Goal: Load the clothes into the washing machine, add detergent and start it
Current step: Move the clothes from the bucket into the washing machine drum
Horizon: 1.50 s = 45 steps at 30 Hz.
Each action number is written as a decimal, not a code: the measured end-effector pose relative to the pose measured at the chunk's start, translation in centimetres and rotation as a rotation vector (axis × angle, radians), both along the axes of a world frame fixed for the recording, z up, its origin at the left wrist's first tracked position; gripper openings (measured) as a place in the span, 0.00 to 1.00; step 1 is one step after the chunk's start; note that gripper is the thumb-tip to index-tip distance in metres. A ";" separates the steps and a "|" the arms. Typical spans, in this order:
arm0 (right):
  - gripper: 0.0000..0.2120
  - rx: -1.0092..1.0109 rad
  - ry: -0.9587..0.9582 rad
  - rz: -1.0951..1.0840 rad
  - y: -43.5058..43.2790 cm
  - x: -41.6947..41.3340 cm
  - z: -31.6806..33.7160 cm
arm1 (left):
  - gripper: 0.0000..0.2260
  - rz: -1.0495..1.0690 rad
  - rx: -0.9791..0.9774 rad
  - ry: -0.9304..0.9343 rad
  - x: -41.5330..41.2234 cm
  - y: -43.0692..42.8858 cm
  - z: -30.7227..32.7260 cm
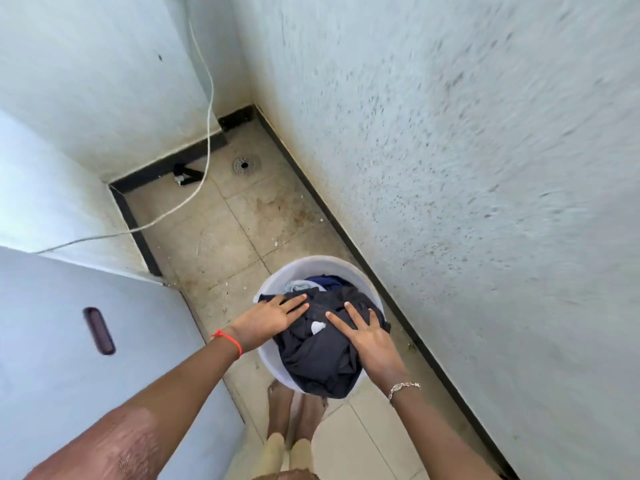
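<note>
Left hand (273,318) and right hand (367,336) lie flat on the dark clothes (318,358) heaped in the white tub (304,263) on the floor (225,223), fingers spread, neither grip closed (probably gathering the bundle), washing machine (69,306) alongside.

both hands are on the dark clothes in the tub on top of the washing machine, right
No: the tub stands on the floor beside the washing machine. The head view shows the left hand and right hand on the dark clothes.

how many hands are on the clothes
2. The left hand lies flat on the left of the clothes; the right hand lies flat on the right.
</note>
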State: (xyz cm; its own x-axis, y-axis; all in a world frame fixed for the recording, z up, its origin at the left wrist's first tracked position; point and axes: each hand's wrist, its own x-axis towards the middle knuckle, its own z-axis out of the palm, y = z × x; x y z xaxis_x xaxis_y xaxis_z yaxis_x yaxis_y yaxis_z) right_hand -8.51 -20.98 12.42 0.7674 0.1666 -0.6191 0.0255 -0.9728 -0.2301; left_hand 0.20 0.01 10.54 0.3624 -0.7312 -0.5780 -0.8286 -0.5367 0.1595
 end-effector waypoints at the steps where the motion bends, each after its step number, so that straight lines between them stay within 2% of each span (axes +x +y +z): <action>1: 0.33 0.007 -0.029 -0.005 0.2 0.0 1.6 | 0.30 0.025 -0.028 -0.016 0.0 0.2 1.8; 6: 0.30 0.029 -0.166 -0.027 1.6 -0.2 10.8 | 0.30 0.110 -0.089 -0.108 -0.1 1.8 10.8; 9: 0.30 0.037 -0.283 -0.018 2.3 0.0 15.9 | 0.29 0.197 -0.259 -0.175 -0.2 3.1 15.4; 16: 0.30 0.069 -0.563 0.036 3.7 0.9 27.0 | 0.35 0.355 -0.404 -0.262 -1.0 6.3 25.4; 20: 0.30 0.150 -0.704 0.089 4.8 0.6 32.9 | 0.32 0.498 -0.554 -0.347 -3.1 7.7 30.9; 26: 0.30 0.364 -0.924 0.161 7.9 -1.5 41.2 | 0.27 0.662 -0.743 -0.509 -7.8 10.5 39.8; 33: 0.26 0.608 -1.112 0.263 14.3 -2.8 50.1 | 0.30 0.795 -0.829 -0.729 -12.0 17.1 48.0; 41: 0.23 0.887 -1.225 0.312 24.9 -5.0 58.0 | 0.31 0.861 -0.946 -0.972 -18.1 26.4 56.1; 45: 0.21 1.015 -1.267 0.340 31.0 -6.8 60.5 | 0.28 0.815 -0.948 -1.033 -21.1 32.0 58.6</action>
State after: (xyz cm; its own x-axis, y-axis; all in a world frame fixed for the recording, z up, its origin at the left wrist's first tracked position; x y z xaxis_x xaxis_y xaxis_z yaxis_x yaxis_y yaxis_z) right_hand -15.28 10.06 72.92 0.5132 0.3409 0.7876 0.8452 -0.3604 -0.3947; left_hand -20.95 31.98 69.09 0.7385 -0.0933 0.6678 -0.3463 -0.9022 0.2570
